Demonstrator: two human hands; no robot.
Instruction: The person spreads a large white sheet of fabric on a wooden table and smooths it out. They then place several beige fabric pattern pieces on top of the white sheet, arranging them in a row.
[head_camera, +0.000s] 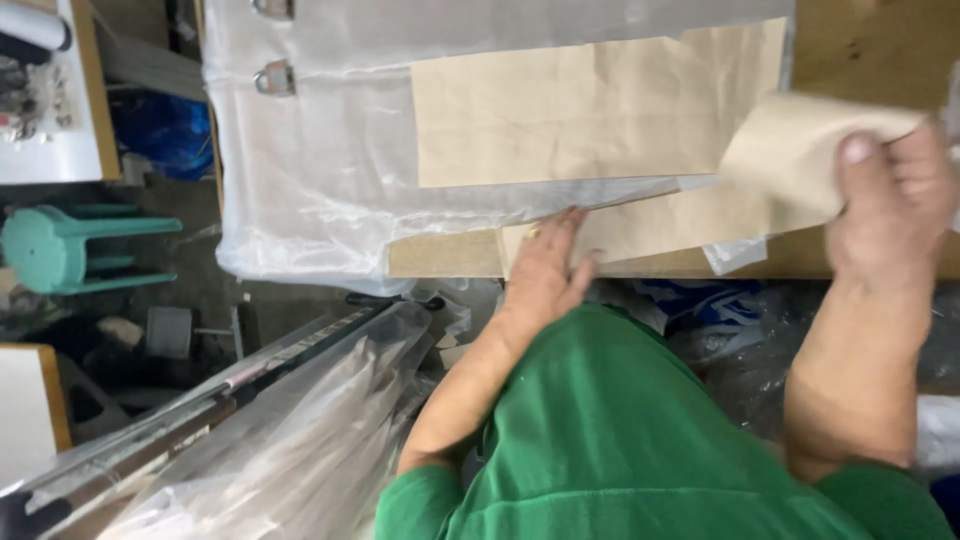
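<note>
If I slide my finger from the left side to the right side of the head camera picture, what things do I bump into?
Teal stool → clear plastic sheet → big beige fabric piece → small beige piece in the grip of the right hand.

Beige cloth piece (800, 150): tan woven fabric, one corner lifted off the table and pinched in the right hand (890, 205), thumb on top; edge blurred. Second beige cloth strip (640, 228): long, narrow, lying flat along the near edge of the table, left hand (545, 270) pressing its left end, fingers (570, 225) spread flat. Large beige cloth panel (590, 105): rectangular, flat, faint creases, lying farther back and partly beneath a clear plastic sheet (310, 170).
</note>
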